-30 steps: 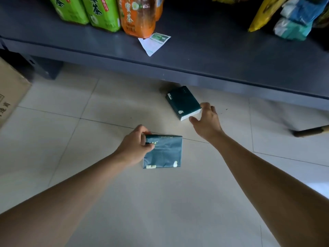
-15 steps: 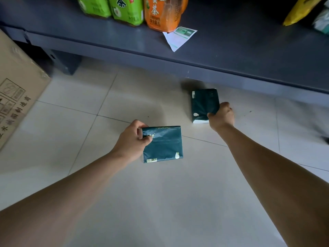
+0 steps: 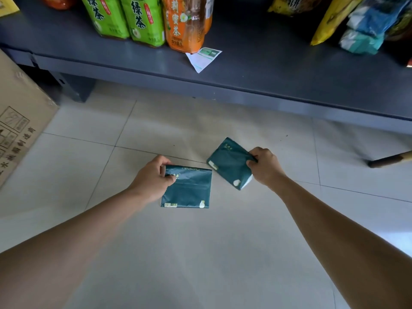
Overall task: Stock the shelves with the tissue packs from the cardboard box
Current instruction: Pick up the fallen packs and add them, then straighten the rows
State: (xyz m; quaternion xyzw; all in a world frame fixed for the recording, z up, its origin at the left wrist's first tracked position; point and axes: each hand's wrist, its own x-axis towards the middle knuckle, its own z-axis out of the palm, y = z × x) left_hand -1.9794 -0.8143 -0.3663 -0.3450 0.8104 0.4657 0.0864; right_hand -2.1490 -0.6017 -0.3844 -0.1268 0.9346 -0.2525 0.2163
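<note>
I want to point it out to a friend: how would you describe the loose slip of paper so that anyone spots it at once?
Find the dark grey shelf across the top. Among its bottles stands an orange tea bottle, right of two green ones. The paper slip lies flat at that bottle's foot, the only white, green-printed sheet there.

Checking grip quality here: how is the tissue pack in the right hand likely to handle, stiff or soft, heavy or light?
Probably soft: the right pack dents and creases where the right hand pinches its end. Likely light, since that pinch alone carries it tilted. The glossy wrapper may be a bit slippery.
</note>
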